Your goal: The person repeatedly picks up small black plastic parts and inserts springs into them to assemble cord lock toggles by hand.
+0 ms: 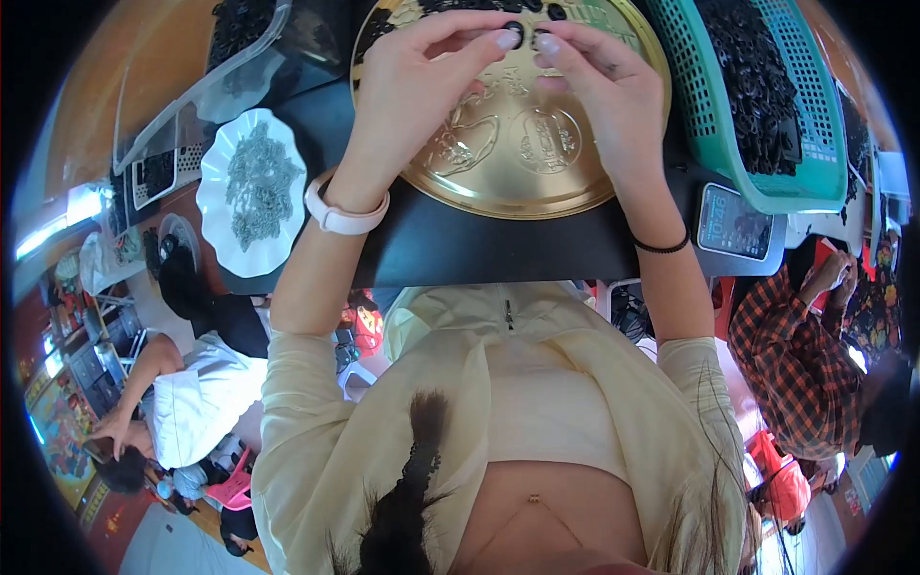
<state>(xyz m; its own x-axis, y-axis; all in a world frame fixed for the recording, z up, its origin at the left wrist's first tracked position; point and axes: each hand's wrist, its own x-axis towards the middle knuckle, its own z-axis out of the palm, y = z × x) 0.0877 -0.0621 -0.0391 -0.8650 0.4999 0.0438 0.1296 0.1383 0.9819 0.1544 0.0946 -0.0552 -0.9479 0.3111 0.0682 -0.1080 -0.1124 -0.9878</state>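
Note:
Over a round gold tray (479,196) with embossed patterns, both hands meet near its far part. My left hand (412,81) pinches a small black ring-shaped piece (517,34) between thumb and forefinger. Close beside it, my right hand (613,91) pinches another small dark piece (540,34), mostly covered by the fingertips. A narrow gap separates the two pinches. More small black pieces (556,11) lie on the tray just beyond the fingers.
Left of the tray stands a white scalloped dish (213,196) of small clear or silvery pieces, with a clear plastic bin (182,110) behind. At right are a green basket (704,144) of black parts and a phone (736,222). Other people sit on both sides.

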